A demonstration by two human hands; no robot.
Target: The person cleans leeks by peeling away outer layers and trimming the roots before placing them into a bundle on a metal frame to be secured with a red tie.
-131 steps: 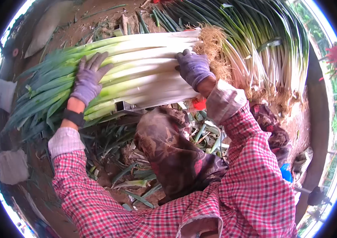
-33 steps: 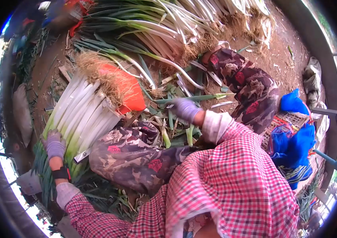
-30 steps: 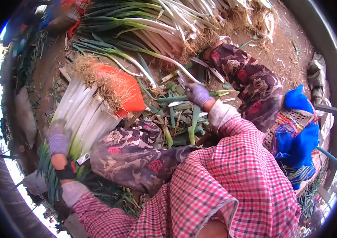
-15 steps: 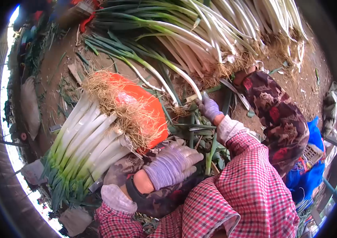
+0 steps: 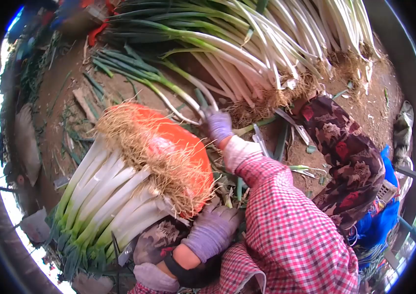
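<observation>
My right hand (image 5: 216, 126), in a purple glove, is closed around the white root ends of a few loose long green onions (image 5: 183, 93) lying on the ground; motion blurs its fingers a little. My left hand (image 5: 215, 226), gloved too, lies low with fingers stretched out beside the root ends of a thick row of trimmed green onions (image 5: 114, 191). Their bushy roots (image 5: 168, 166) spill over an orange-red rounded surface (image 5: 188, 139). The green tops point down to the left.
A large pile of green onions (image 5: 266, 44) spreads across the back, roots toward me. My patterned trouser leg (image 5: 347, 152) is at right, near a blue bag (image 5: 379, 215). Leaf scraps litter the dirt floor (image 5: 61, 108).
My right hand has moved left and slightly up from one onion's end to the loose onions' ends. The left hand has shifted down a little. The view has tilted slightly.
</observation>
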